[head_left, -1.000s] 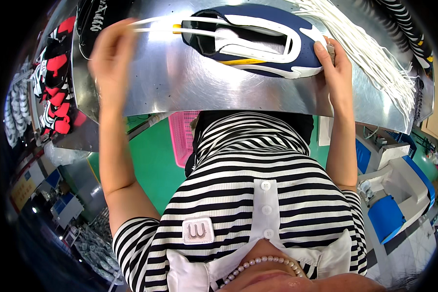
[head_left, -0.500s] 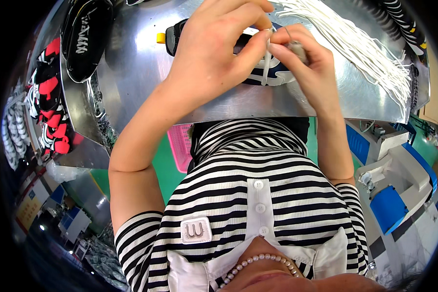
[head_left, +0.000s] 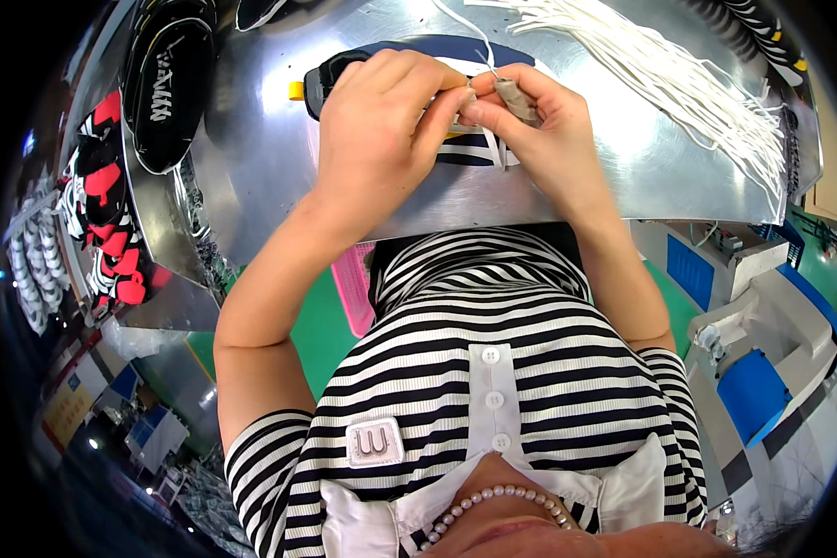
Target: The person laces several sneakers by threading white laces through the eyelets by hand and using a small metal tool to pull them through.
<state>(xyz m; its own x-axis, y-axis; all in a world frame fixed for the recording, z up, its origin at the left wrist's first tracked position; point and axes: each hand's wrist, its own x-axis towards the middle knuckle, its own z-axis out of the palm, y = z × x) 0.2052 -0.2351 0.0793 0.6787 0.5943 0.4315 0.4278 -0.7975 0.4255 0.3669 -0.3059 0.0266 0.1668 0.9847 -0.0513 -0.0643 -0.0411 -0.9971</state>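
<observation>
A navy, black and white shoe (head_left: 428, 44) with a yellow tab (head_left: 296, 90) at its left end lies on the metal table, partly covered by my hands. My left hand (head_left: 372, 130) reaches over it, thumb and forefinger pinched on a white shoelace (head_left: 479, 35) that runs up from the fingertips. Touching those fingertips, my right hand (head_left: 553, 135) is closed round a short tool with a beige wrapped handle (head_left: 518, 102). The tool's working end is hidden between the fingers.
White laces (head_left: 665, 84) lie in a bundle at the table's right. Black shoes (head_left: 166, 88) stand at the left, with red, black and white pieces (head_left: 102, 186) beyond the edge. A pink basket (head_left: 353, 290) sits below, and a machine with blue panels (head_left: 755, 395) at right.
Both hands have come down and slightly left, and the shoe has shifted with them. The lace now trails upward from the fingertips. The tool's handle shows more clearly.
</observation>
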